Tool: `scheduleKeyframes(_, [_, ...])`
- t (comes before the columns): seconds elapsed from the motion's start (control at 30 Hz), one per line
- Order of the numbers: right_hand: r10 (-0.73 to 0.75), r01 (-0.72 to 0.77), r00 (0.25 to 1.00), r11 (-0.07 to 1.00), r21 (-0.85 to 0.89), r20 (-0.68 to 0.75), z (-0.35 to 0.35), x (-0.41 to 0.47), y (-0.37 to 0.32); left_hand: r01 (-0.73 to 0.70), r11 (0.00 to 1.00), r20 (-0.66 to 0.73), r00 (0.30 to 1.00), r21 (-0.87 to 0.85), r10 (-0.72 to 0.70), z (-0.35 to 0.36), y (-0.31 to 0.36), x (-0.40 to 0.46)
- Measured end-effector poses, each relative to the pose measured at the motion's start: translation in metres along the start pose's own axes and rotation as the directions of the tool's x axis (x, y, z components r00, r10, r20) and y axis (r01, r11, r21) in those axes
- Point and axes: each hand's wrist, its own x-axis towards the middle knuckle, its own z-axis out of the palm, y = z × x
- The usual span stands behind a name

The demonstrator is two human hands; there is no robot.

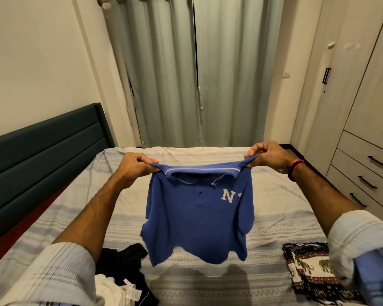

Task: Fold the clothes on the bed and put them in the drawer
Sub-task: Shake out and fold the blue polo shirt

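Black and white clothes [122, 281] lie unfolded near the bed's [75, 208] front edge, at the left. Left hand [134, 166] pinches one shoulder of the blue polo shirt [197, 219], right hand [272, 156] pinches the other; it hangs in the air above the bed. If one grip slips, the shirt may drop crooked and crease. Folded elephant-print cloth [312, 270] lies at right, closed drawers [367, 177] beyond.

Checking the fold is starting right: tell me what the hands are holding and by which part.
Both hold the blue polo shirt up over the bed. The left hand pinches one shoulder, the right hand the other, beside the collar.
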Motion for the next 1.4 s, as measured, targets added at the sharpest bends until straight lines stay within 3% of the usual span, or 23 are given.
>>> scheduleKeyframes(0.07, [0.059,-0.058,0.998,0.997,-0.042,0.038,0.0,-0.001,0.0,0.04,0.999,0.006,0.999,0.028,-0.04,-0.001,-0.001,0.004])
scheduleKeyframes(0.13, [0.142,-0.142,0.99,0.99,-0.024,-0.011,0.002,0.001,0.002,0.111,0.992,-0.044,0.993,0.059,-0.109,-0.003,-0.005,0.01])
scheduleKeyframes(0.23, [0.263,-0.242,0.953,0.959,0.146,-0.148,0.013,0.006,0.006,0.222,0.975,-0.147,0.964,-0.005,-0.221,0.0,-0.012,0.013])
scheduleKeyframes(0.33, [0.369,-0.298,0.914,0.892,0.34,-0.168,0.026,0.012,0.007,0.276,0.957,-0.234,0.928,-0.092,-0.29,0.003,-0.019,0.018])
scheduleKeyframes(0.57, [0.455,-0.369,0.878,0.841,0.396,-0.148,0.037,0.012,0.01,0.224,0.965,-0.347,0.924,0.139,-0.164,0.014,-0.017,0.006])
scheduleKeyframes(0.9, [0.295,-0.227,0.941,0.914,0.335,-0.167,0.033,0.008,0.007,0.204,0.923,-0.164,0.974,0.327,-0.157,0.008,-0.02,0.002])
scheduleKeyframes(1.0, [0.267,-0.219,0.953,0.934,0.282,-0.144,0.028,0.003,0.005,0.145,0.89,0.001,0.987,0.431,-0.161,0.004,-0.022,0.002])
scheduleKeyframes(1.1, [0.249,-0.211,0.958,0.948,0.24,-0.144,0.024,-0.002,0.006,0.034,0.829,0.242,0.949,0.558,-0.201,0.002,-0.022,-0.003])
scheduleKeyframes(1.2, [0.253,-0.21,0.954,0.947,0.243,-0.163,0.023,-0.003,0.008,-0.047,0.858,0.426,0.881,0.511,-0.206,0.002,-0.024,-0.012])
scheduleKeyframes(1.3, [0.265,-0.218,0.949,0.942,0.253,-0.169,0.022,-0.003,0.01,-0.079,0.899,0.471,0.87,0.431,-0.149,0.002,-0.031,-0.016])
scheduleKeyframes(1.4, [0.254,-0.208,0.952,0.946,0.247,-0.172,0.022,-0.004,0.008,-0.078,0.847,0.476,0.852,0.527,-0.218,0.006,-0.029,-0.014])
